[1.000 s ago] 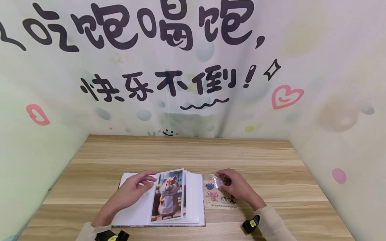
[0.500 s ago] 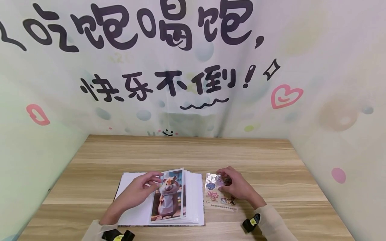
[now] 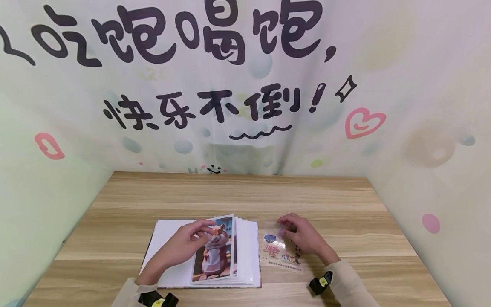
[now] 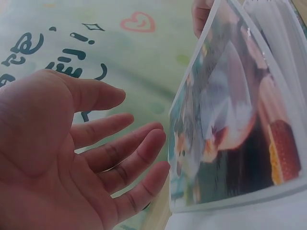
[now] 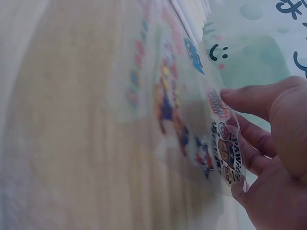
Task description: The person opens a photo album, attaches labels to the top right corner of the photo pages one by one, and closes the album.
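An album (image 3: 170, 238) lies spread on the table with white pages showing. On its raised page is a photo of a hamster in an apron (image 3: 215, 256), also large in the left wrist view. My left hand (image 3: 188, 243) hovers over the photo's upper left, fingers loosely spread and holding nothing; in the left wrist view its fingertips come close to the page edge. To the right of the album, my right hand (image 3: 304, 234) pinches a clear sticker sheet (image 3: 274, 251) between thumb and fingers. Colourful cartoon stickers (image 5: 228, 151) show through that sheet in the right wrist view.
The wood-grain table (image 3: 238, 194) stretches behind the album to a printed cloth backdrop (image 3: 245, 153). Side walls of cloth stand left and right. A stack of white album pages (image 3: 247, 256) stands beneath the hamster photo's page.
My left hand has moved right, from the album's left page to over the hamster photo. The right hand keeps its pinch while the sticker sheet shifts and tilts slightly.
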### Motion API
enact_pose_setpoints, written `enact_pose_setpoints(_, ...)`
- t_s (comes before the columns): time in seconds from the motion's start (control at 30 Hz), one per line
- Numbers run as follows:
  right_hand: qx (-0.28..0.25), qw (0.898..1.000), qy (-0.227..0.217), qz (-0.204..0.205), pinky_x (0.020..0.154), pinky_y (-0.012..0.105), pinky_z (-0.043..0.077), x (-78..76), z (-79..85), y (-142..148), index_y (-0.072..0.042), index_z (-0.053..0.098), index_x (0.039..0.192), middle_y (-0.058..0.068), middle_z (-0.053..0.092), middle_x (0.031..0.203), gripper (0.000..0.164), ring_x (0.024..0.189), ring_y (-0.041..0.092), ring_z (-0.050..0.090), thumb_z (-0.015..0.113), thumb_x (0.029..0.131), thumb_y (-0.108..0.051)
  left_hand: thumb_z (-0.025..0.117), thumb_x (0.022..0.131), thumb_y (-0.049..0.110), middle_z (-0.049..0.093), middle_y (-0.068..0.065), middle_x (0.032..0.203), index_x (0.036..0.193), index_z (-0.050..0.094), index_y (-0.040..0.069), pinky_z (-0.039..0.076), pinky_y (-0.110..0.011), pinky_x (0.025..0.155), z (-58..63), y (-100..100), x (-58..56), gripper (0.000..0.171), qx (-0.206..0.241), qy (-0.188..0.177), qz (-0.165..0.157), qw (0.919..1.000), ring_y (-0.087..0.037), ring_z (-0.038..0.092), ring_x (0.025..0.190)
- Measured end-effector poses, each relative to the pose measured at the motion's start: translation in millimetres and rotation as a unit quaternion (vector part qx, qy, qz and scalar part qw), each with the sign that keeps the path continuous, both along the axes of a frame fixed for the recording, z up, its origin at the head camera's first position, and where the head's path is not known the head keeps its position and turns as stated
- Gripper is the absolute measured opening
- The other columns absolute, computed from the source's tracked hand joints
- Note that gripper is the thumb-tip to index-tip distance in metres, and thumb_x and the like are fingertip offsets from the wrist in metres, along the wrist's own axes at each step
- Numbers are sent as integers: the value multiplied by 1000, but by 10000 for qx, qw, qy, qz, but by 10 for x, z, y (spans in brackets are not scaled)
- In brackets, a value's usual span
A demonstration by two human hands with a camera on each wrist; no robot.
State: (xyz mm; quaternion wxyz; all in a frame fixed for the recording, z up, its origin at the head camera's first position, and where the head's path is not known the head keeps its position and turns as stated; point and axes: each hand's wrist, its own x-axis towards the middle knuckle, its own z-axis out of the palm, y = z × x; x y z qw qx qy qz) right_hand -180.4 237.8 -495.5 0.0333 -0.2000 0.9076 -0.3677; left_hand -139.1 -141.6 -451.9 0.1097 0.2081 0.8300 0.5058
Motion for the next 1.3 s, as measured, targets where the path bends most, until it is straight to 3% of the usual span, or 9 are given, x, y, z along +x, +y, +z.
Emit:
enact_pose_setpoints(0.5,-128,9995,-138,235,64,24,50,0,179,70,-9,71,109,-5,69,90,17,73,9,56,67,91,-8,56,100,12,69,-12,113,131,58,2,56,-29,76,-11,140,-4,32,311,-38,-216,9993,-29,66,101)
enact_pose_setpoints(0.77,-323,9986,0,407,63,24,47,-11,330,107,-6,72,108,1,72,96,16,73,7,54,66,94,-8,57,100,16,70,-11,113,131,58,1,53,-24,78,13,227,3,35,333,0,-240,9992,-21,66,103)
enact_pose_setpoints(1.3,-905,9927,-542,589,53,22,47,19,585,73,-3,70,112,6,73,96,18,67,7,55,61,97,-9,58,100,16,69,-12,115,132,59,3,53,-24,82,56,439,19,35,344,-188,-412,9984,-22,65,104)
